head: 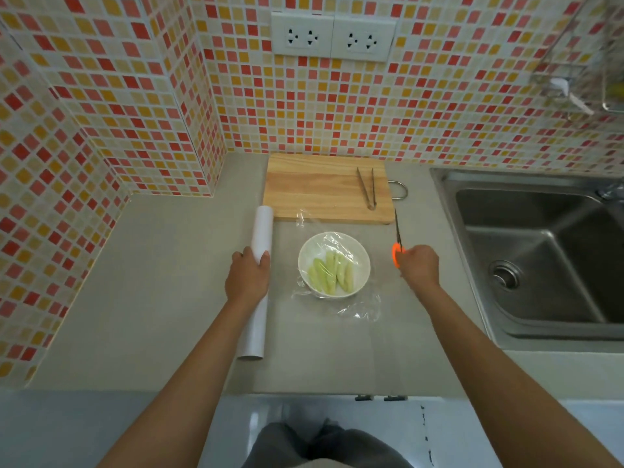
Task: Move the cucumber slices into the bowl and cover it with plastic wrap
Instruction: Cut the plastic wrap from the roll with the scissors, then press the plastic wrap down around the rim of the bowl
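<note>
Cucumber slices [331, 272], roughly five, bowled.

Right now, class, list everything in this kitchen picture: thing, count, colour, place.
cutting board: one, light wood, back of counter
tongs: one, metal, on the board's right side
bowl: one, white, counter centre
cucumber slices: several, pale green, in the bowl
plastic wrap: one sheet, clear, over the bowl
wrap roll: one, white, left of the bowl
scissors: one, orange handles, right of the bowl
sink: one, steel, right
sockets: two, white, wall
left hand: on the roll
right hand: holding the scissors
</note>
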`<state>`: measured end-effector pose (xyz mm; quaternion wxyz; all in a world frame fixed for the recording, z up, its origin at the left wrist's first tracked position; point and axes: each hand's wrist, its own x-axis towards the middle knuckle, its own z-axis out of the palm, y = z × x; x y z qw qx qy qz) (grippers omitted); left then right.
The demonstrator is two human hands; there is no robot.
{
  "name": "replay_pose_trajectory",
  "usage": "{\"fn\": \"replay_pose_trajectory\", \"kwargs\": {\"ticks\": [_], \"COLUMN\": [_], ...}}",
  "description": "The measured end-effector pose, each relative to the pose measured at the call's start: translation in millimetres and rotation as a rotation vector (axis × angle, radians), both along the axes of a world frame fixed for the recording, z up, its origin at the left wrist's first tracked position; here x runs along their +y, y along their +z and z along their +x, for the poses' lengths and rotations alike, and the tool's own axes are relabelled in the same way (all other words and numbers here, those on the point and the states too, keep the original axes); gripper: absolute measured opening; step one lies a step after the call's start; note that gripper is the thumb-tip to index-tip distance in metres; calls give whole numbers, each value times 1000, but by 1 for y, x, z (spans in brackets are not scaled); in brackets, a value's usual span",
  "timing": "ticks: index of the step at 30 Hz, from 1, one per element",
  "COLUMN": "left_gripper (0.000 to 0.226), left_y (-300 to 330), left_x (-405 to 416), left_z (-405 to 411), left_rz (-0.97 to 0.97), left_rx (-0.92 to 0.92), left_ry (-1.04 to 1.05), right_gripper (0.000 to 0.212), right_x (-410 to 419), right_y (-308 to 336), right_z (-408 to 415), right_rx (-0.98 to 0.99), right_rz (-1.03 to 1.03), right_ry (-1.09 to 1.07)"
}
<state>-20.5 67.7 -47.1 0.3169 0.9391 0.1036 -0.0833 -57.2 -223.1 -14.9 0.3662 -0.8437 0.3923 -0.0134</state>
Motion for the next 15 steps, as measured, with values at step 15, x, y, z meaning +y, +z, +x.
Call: {"fn": "replay_pose_trajectory", "kwargs": {"ticks": [15], "left_gripper": [54], "left_y": [-13], "left_x": [-3], "left_z": [-16], "left_rz": [289], "left_rx": [-13], "left_ry": [-19], "right_gripper": [26], "right_x": [3], "right_y": [-38], "right_z": [-44], "right_rx": [196], "right_rz": [-375], "right_ry": [156]}}
